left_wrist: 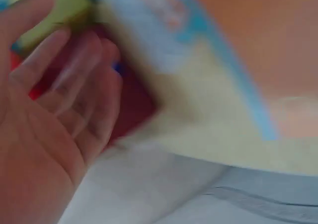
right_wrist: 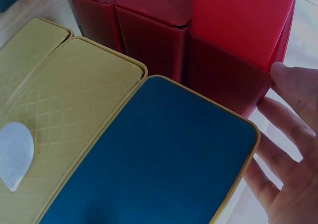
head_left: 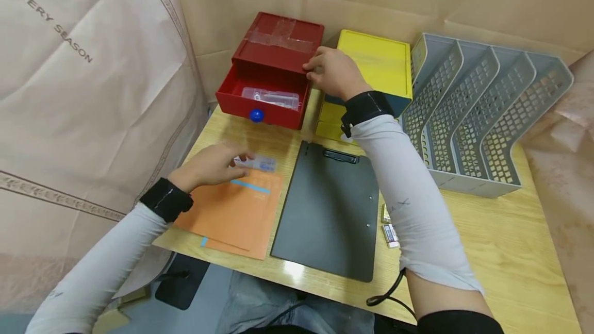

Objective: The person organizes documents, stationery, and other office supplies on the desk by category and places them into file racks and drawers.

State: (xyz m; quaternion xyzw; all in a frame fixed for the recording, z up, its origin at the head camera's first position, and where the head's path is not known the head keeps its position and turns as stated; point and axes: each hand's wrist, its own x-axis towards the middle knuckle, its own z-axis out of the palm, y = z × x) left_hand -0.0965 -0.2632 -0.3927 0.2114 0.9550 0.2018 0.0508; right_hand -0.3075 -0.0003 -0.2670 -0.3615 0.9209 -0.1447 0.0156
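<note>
So the bit that bugs me is the red drawer [head_left: 283, 118], pulled out at 12 o'clock with a clear plastic item [head_left: 274, 98] lying inside. The right hand [head_left: 337, 72] is at 1 o'clock, touching the front corner of the red box [head_left: 257, 56]; its grip looks loose, fingers apart rather than wrapped round anything. With that little hold, a hard shove on the blue knob [head_left: 256, 115] could skid the whole box, imo, and if the item inside rides up it could catch and jam the drawer.

Left hand [head_left: 209, 167] is out at 8 o'clock over the orange folders [head_left: 236, 210], grip empty, fingers apart. It's right by a clear packet [head_left: 263, 163], can't tell if it's touching. A careless sweep there might drag the packet along, or nudge the folders off the worktop [head_left: 492, 251], since they lie close to the edge at 7 o'clock.

Also, the right forearm hangs above the black clipboard [head_left: 329, 210] at 5 o'clock, so dropping that elbow could bump it.
</note>
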